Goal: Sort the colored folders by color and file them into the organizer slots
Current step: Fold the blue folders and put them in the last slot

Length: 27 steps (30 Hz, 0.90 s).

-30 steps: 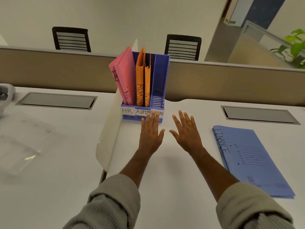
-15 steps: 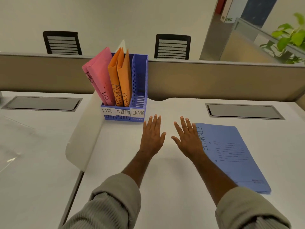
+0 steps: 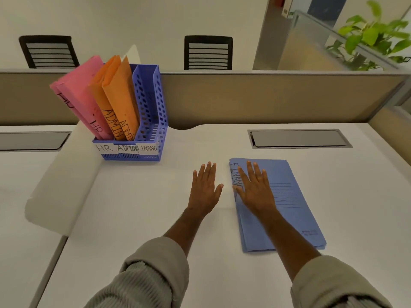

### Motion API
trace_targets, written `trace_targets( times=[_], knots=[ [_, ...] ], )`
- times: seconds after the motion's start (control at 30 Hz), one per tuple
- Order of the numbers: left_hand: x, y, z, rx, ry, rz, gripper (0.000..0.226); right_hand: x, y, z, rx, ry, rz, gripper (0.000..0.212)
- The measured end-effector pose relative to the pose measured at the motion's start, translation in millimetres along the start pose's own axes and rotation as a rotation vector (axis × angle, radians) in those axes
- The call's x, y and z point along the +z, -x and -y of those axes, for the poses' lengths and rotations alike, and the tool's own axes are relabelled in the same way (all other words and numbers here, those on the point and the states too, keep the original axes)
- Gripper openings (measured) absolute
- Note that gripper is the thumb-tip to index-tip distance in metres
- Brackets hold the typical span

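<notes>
Your right hand [image 3: 255, 190] lies flat, fingers straight and slightly spread, on the near-left part of the blue paper folder marked FINANCE [image 3: 289, 196], which rests on the white desk [image 3: 155, 218] to the right of the blue perforated plastic organizer [image 3: 151, 112]. Your left hand [image 3: 205, 187] is flat on the bare desk just beside the folder's left edge, fingers straight and gripping nothing.

The step in hand looks like picking up the blue stack. To do it well, slide your right hand to the spine edge and curl the fingers under it while the left hand steadies or lifts that same edge; a flat folder on a smooth desk is hard to pinch from above, so you may need to drag it a little toward the desk's near edge or tilt one side up first. Grip the whole thickness, since there seems to be more than one blue folder layered there. Then carry it upright to the rightmost slot, labelled FINANC on the white tape [image 3: 146, 148], and lower it spine-first so it does not snag the perforated divider.

Counted: two pink paper folders marked HR [image 3: 77, 96] in the left slot, two orange paper folders marked ADMIN [image 3: 117, 92] in the middle slot, none in the right slot. The blue stack shows at least two layers at its near edge; the exact number I cannot tell.
</notes>
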State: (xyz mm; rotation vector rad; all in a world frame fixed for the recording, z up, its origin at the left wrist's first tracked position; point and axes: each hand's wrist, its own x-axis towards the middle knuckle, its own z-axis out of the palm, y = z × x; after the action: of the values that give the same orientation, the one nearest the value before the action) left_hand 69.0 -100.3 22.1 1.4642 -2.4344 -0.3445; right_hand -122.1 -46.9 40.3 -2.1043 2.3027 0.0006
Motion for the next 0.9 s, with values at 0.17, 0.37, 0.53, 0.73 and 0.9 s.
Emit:
trace_targets(
  times=[0.17,0.37,0.53,0.73,0.9],
  knots=[
    [30,0,-25,-0.032,0.019,0.080,0.068,21,11,-46,0.053,0.008,0.034,0.075],
    [58,4,-47,-0.114,0.069,0.176,0.069,46,26,-93,0.114,-0.017,0.074,0.077],
    [72,3,-59,-0.195,0.095,0.222,0.074,61,39,-120,0.189,-0.116,0.062,0.074],
    [83,2,-66,-0.250,0.012,0.253,0.073,79,51,-135,0.298,-0.183,0.067,0.075],
    [89,3,-74,-0.274,0.008,0.263,0.075,88,54,-134,0.314,-0.235,0.023,0.070]
  ],
)
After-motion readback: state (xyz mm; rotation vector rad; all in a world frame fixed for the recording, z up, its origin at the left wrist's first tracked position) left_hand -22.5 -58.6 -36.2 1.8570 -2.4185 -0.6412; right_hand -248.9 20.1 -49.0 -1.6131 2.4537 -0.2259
